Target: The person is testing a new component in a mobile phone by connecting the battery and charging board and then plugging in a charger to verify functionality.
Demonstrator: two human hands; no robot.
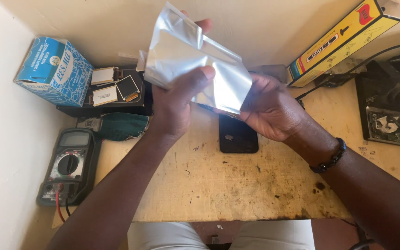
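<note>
Both hands are holding a silver pouch (195,62) up above the table (237,185), in the upper middle of the frame. The left hand (177,104) is gripping the pouch's lower left part, thumb pressing across its front, fingertips showing over the top edge. The right hand (271,109) is cupping the pouch's lower right corner from behind, fingers curled under it; a dark bead bracelet (330,158) is sitting on that wrist. Directly below the pouch, a black phone (238,134) is lying flat on the table, partly hidden by the hands. In the lower left of the frame a multimeter (69,165) is resting with red and black leads plugged in. Above it, in the upper left, a blue box (54,69) is standing against the wall, and just beside it a black tray (112,104) is carrying small screens and flat parts. In the upper right a yellow box (343,41) is leaning at an angle, with dark tools and cables lying beneath it.
</note>
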